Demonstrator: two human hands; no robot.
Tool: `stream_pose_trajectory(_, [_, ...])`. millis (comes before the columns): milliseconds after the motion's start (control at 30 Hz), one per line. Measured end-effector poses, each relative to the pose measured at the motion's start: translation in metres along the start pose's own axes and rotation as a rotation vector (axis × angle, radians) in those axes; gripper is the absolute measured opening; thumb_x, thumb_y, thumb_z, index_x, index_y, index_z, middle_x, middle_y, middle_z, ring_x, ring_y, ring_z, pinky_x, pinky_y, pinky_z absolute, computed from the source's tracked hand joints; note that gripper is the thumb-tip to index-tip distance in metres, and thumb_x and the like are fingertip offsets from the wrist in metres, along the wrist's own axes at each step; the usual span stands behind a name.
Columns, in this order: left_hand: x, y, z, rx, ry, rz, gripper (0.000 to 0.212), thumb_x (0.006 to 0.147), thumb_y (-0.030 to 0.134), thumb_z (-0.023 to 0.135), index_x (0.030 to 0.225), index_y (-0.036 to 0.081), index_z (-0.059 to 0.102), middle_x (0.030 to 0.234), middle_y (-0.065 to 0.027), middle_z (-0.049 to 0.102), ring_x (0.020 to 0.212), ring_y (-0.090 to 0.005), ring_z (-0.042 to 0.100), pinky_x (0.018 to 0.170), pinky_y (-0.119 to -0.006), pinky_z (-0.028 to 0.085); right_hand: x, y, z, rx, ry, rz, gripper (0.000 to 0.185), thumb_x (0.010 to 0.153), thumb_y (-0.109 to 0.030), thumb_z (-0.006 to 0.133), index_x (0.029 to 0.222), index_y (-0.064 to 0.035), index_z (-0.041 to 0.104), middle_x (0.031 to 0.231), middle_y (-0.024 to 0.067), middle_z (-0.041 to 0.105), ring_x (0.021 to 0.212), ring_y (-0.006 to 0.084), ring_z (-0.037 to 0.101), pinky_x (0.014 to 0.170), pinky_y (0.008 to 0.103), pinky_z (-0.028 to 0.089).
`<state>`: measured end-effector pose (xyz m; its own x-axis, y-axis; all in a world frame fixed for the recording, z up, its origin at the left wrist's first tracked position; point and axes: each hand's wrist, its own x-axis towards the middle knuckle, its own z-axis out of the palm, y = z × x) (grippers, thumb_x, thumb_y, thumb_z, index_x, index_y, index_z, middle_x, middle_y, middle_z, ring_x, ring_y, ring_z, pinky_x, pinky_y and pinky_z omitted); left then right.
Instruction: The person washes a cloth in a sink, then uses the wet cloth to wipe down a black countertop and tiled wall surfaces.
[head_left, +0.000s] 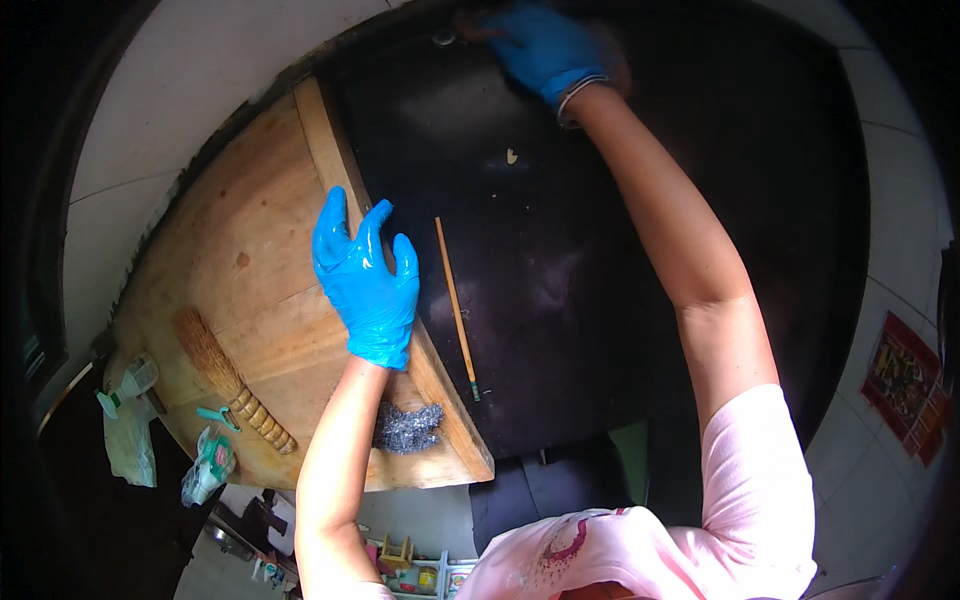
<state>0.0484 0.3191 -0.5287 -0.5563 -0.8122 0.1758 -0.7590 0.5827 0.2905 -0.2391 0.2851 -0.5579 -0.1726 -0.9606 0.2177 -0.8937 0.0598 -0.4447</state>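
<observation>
My left hand (366, 277), in a wet-looking blue glove, rests on the raised edge of a wooden board (262, 247), fingers apart and nothing in them. At the far end of the black tabletop (540, 300), my right hand (551, 52) reaches out, also blue-gloved and blurred. A brownish blur shows by its fingertips; whether it holds something cannot be made out. A wooden chopstick (456, 307) with a green end lies on the black surface beside the board. Further up sits a small pale scrap (512, 157). Next to my left forearm, a silvery scouring pad (409, 429) lies on the board.
On the board lie a straw brush (232, 382) and a teal peeler (219, 417). A green-and-white plastic packet (210, 461) and a clear bottle (136, 377) stand at its left edge. A small round object (443, 37) is near the far wall. A dark seat (551, 484) stands before me.
</observation>
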Motion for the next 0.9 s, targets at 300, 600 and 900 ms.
stream_pose_trajectory(300, [0.003, 0.001, 0.001, -0.006, 0.021, 0.017, 0.032, 0.076, 0.011, 0.065, 0.107, 0.014, 0.066, 0.139, -0.0177, 0.041, 0.127, -0.0352, 0.04, 0.105, -0.043, 0.033, -0.056, -0.036, 0.011, 0.075, -0.222, -0.231, 0.023, 0.091, -0.028, 0.054, 0.111, -0.0224, 0.065, 0.113, 0.0094, 0.061, 0.105, 0.026, 0.06, 0.087, 0.037, 0.05])
stream_pose_trajectory(600, [0.001, 0.004, -0.003, 0.006, 0.008, 0.009, 0.032, 0.076, 0.011, 0.066, 0.108, 0.013, 0.066, 0.139, -0.0178, 0.041, 0.126, -0.0353, 0.041, 0.105, -0.043, 0.034, -0.148, 0.138, -0.107, -0.558, -0.175, 0.557, 0.086, 0.069, -0.005, 0.078, 0.14, -0.022, 0.033, 0.146, 0.0103, 0.032, 0.132, 0.0321, 0.036, 0.109, 0.0475, 0.033])
stream_pose_trajectory(900, [0.005, 0.015, 0.0, -0.01, -0.012, 0.03, 0.032, 0.076, 0.009, 0.065, 0.108, 0.012, 0.065, 0.139, -0.0199, 0.04, 0.127, -0.0362, 0.04, 0.105, -0.043, 0.033, -0.023, 0.083, -0.019, -0.182, 0.087, 0.057, 0.022, 0.087, -0.028, 0.055, 0.104, -0.0193, 0.067, 0.105, 0.0122, 0.063, 0.1, 0.0298, 0.059, 0.086, 0.0376, 0.047])
